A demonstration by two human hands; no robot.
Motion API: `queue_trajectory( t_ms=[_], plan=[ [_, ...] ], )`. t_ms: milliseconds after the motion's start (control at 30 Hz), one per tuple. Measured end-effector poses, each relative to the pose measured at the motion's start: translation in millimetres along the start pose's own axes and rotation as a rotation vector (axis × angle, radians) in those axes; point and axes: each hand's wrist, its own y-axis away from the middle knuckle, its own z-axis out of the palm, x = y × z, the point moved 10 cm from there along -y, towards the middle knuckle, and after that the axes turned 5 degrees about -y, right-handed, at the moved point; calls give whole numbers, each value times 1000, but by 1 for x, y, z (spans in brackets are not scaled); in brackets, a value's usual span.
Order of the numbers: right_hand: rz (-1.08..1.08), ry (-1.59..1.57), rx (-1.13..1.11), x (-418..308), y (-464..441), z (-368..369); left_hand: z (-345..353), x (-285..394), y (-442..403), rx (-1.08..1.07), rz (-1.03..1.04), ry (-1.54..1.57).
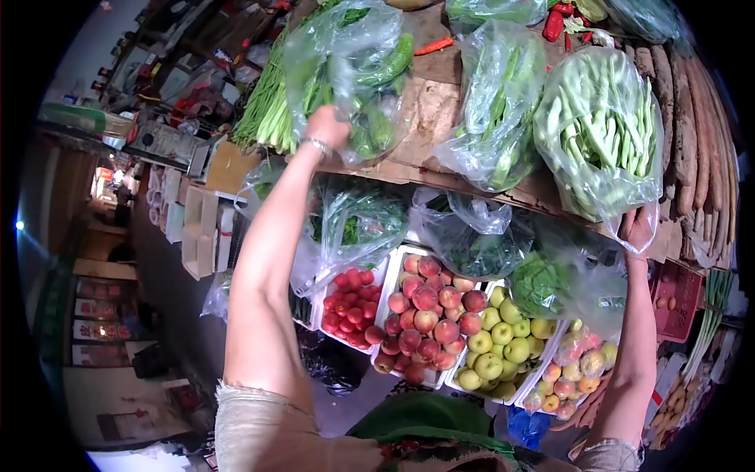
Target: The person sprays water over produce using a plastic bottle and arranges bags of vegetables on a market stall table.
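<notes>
My left hand (326, 128), with a bracelet at the wrist, is closed on the lower edge of a clear plastic bag (346, 71) of long green vegetables. That bag lies beside and partly over a bunch of thin green stalks (275, 110). At the right, my right hand (640, 228) grips the bottom corner of a clear bag of green beans (598, 118); its fingertips are partly hidden by the plastic. Between the two hands, another clear bag of long green vegetables (499, 102) rests on the cardboard-covered shelf (429, 118).
Below the shelf stand boxes of red fruit (350, 307), peaches (425, 299), green apples (503, 346) and mixed fruit (566, 377). Bagged greens (354, 216) sit just under the shelf edge. Long brown roots (684, 126) lie far right, red peppers (554, 23) at the back.
</notes>
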Motion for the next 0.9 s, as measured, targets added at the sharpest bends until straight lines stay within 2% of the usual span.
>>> queue_trajectory(
  t_ms=[167, 200, 300, 367, 400, 433, 533, 633, 667, 700, 767, 800, 867, 900],
  plan=[
    [6, -11, -3, -9, -3, -2, 8, 66, 81, -32, 371, -205],
    [-3, -17, 13, -18, -5, -3, 10, 62, 85, 2, 426, -87],
    [-7, 3, 14, -4, -1, 3, 10, 62, 100, 78, 513, -236],
    [8, 36, 31, 10, 5, 3, 13, 68, 113, -2, 484, -209],
    [10, 54, 35, 13, 6, 2, 13, 68, 116, 23, 479, -172],
    [71, 44, -7, 13, 2, -2, 6, 74, 123, 131, 472, -183],
    [4, 55, -3, 0, -3, -8, -47, 123, 168, 557, 473, -217],
    [38, 20, -21, -6, -6, -6, -89, 193, 213, 721, 661, 2],
    [28, 17, -13, -11, -8, -8, -85, 206, 214, 704, 736, 96],
    [17, 20, -3, -15, -10, -10, -68, 217, 198, 538, 742, 243],
    [46, 19, -24, -12, -8, -10, -23, 225, 142, 264, 634, 452],
    [76, 21, -46, -8, -8, -8, -6, 227, 113, 237, 578, 454],
    [68, 26, -42, -7, -7, -8, 31, 232, 56, 6, 412, 595],
    [59, 35, -38, -7, -7, -8, 45, 237, 37, 4, 412, 592]
  ],
)
